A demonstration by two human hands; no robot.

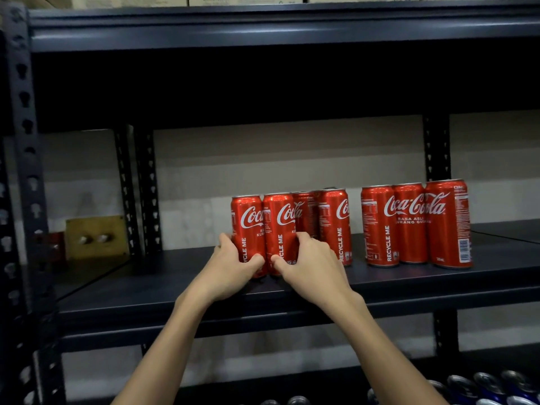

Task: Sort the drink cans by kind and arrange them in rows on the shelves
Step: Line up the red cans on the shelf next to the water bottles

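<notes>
filling most of the view stood a dark metal shelving rack [280, 30], its matte painted beams smooth and its upright posts punched with rows of keyhole slots. the middle shelf [438, 282] was a flat, dull black board, and behind it ran a pale wall. along the top edge sat cardboard boxes [131, 0], only their lower edges visible.

on the middle shelf, three tall, slim red cola cans [415, 223] stood upright and touching in a row on the right, glossy aluminium with white script. a little apart to their left stood another cluster of the same cans [334, 223], partly hidden behind one another, so their count could not be told.

the left hand [230, 270] curled round the lower part of the leftmost can [248, 226], thumb across its front. the right hand [309, 267] gripped the neighbouring can [279, 226] in the same way, the two cans side by side and touching.

at far left a tan square block [95, 236] with two metal knobs sat behind the post. on the lowest shelf, silver can tops [491, 384] with blue sides showed at the bottom right.
</notes>
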